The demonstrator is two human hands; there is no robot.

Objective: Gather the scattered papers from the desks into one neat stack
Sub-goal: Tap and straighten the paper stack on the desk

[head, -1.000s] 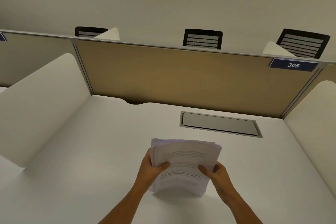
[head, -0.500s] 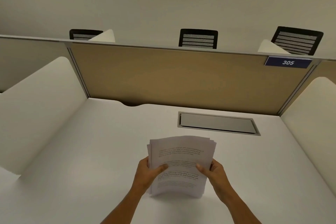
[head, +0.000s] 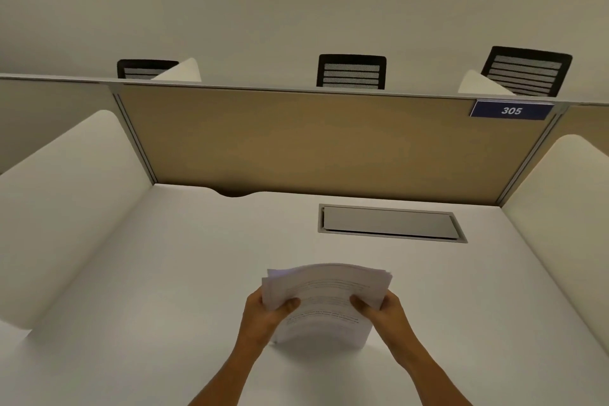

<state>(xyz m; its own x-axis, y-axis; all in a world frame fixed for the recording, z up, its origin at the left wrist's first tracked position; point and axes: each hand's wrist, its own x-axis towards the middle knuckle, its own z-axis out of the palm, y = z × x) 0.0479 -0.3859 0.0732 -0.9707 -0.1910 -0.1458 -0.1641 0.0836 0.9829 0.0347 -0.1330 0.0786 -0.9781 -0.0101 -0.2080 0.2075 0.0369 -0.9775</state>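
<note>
Plain pale wall [head: 296,0] across the whole top of the view, and below it a white desk [head: 158,273] walled in as a carrel. Closed off at the back by a tan partition [head: 313,142], with white rounded side panels at left [head: 66,208] and right [head: 573,194]. Seen a touch lower than a second ago, so more wall above the partition now. Behind the partition, three black mesh chair backs: left [head: 145,68], middle [head: 351,72], right [head: 526,70]. At the partition's upper right corner, a blue number plate [head: 511,110] reading 305. Set into the desk just beyond the papers, a closed grey cable hatch [head: 391,223]; further left along the back edge, a dark curved cable notch [head: 233,193]. Near the front middle of the desk, the stack of papers [head: 324,303], stood with its lower edge on the surface and top leaning away, bowed more strongly than half a second ago and with top edges fanned unevenly. Clamped at either side: left hand [head: 263,316] wrapped round the left edge with thumb on the printed face, right hand [head: 385,313] likewise on the right edge. Both grips closed on the stack as before. Print on the top sheet too small to read.
</note>
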